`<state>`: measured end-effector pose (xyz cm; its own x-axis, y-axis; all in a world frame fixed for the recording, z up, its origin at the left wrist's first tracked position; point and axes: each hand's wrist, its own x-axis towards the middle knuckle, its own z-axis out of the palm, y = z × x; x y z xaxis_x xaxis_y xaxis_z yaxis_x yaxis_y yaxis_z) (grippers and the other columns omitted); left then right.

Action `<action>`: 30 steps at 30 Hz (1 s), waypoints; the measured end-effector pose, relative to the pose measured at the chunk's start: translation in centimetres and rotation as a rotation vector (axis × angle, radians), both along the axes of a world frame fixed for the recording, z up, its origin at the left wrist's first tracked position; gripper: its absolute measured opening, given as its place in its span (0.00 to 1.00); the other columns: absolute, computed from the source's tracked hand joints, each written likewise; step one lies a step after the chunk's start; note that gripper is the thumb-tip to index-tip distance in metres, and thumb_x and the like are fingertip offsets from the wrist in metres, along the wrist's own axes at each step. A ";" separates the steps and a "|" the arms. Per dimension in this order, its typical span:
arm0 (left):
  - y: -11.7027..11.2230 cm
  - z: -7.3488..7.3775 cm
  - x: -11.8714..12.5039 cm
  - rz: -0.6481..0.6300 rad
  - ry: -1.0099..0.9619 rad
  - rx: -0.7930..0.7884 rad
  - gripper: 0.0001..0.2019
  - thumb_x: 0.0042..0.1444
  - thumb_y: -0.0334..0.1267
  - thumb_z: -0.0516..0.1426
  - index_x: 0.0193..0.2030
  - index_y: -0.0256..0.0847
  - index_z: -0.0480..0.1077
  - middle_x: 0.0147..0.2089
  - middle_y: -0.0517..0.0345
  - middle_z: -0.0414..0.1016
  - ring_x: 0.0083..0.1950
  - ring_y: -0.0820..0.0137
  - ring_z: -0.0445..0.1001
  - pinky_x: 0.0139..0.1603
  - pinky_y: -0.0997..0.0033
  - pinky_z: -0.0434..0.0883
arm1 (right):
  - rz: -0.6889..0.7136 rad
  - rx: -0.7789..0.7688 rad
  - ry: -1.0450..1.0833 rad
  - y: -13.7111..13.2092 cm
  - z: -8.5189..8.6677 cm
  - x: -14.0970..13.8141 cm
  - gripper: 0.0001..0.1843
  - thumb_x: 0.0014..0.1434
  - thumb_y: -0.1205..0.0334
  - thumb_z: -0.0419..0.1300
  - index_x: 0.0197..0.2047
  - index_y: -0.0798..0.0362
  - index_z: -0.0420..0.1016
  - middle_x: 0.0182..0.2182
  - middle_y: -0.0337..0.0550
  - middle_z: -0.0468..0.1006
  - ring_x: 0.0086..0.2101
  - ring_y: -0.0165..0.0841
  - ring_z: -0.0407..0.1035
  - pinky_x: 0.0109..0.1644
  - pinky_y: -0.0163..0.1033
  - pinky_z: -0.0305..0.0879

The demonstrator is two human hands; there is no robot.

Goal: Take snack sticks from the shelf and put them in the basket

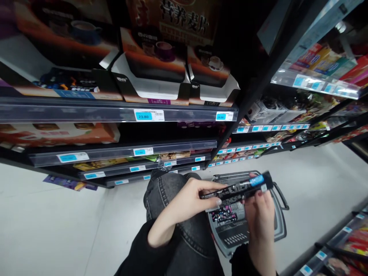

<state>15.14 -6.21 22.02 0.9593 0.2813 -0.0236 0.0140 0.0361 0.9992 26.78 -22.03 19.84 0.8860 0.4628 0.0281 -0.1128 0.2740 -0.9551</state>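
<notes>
Above my knee I hold a bundle of slim black coffee sachets point(240, 189) with a bright blue patch near the far right end. My left hand point(192, 195) pinches the bundle's left end between thumb and fingers. Around the other end, my right hand point(260, 209) is closed, with its thumb on the near side. Below them a grey shopping basket point(280, 226) stands on the floor. Inside the basket lie several black and pink sachets point(222, 214), partly hidden by my hands and leg.
Coffee display boxes point(155, 90) with cut-open fronts line the upper shelf point(184, 113) ahead. One box, at left, holds dark blue sachets point(69, 79). Lower shelves with price tags reach almost to the floor. More racks point(267, 128) run off to the right, and another shelf point(324, 249) is at lower right.
</notes>
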 end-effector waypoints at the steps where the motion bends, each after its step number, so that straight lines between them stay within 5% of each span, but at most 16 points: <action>1: 0.0 0.1 0.0 -0.004 0.006 0.018 0.16 0.48 0.38 0.61 0.45 0.39 0.76 0.33 0.55 0.77 0.38 0.64 0.75 0.40 0.68 0.71 | -0.061 0.006 0.021 -0.2 0.1 0.0 0.17 0.56 0.53 0.59 0.46 0.53 0.67 0.30 0.43 0.72 0.26 0.29 0.66 0.30 0.36 0.63; 4: -0.1 0.2 0.2 0.117 -0.004 0.000 0.15 0.46 0.38 0.63 0.42 0.38 0.77 0.32 0.55 0.77 0.33 0.68 0.74 0.35 0.72 0.71 | -0.167 0.081 0.063 -0.9 0.2 -0.3 0.15 0.54 0.58 0.62 0.45 0.52 0.70 0.26 0.41 0.72 0.25 0.28 0.67 0.26 0.32 0.62; 8: -0.2 -0.1 0.7 0.435 -0.075 -0.077 0.11 0.45 0.39 0.64 0.35 0.36 0.75 0.29 0.57 0.75 0.27 0.73 0.71 0.28 0.75 0.70 | -0.129 0.173 0.104 -1.3 0.3 -0.8 0.09 0.53 0.59 0.62 0.37 0.53 0.74 0.27 0.42 0.75 0.25 0.29 0.69 0.26 0.32 0.65; 12: -0.3 -0.4 0.7 0.572 -0.133 -0.155 0.11 0.48 0.42 0.63 0.35 0.38 0.74 0.26 0.61 0.72 0.24 0.75 0.70 0.26 0.76 0.71 | -0.071 0.129 0.099 -0.8 0.8 -1.7 0.08 0.55 0.60 0.60 0.34 0.56 0.74 0.29 0.44 0.75 0.24 0.29 0.68 0.27 0.34 0.65; 30: 0.0 -0.8 0.8 0.549 -0.081 -0.296 0.13 0.49 0.44 0.62 0.36 0.37 0.70 0.23 0.62 0.70 0.19 0.72 0.70 0.18 0.73 0.71 | -0.044 -0.020 0.142 -1.5 0.5 -1.4 0.12 0.52 0.57 0.64 0.35 0.57 0.74 0.28 0.45 0.76 0.23 0.31 0.69 0.27 0.36 0.67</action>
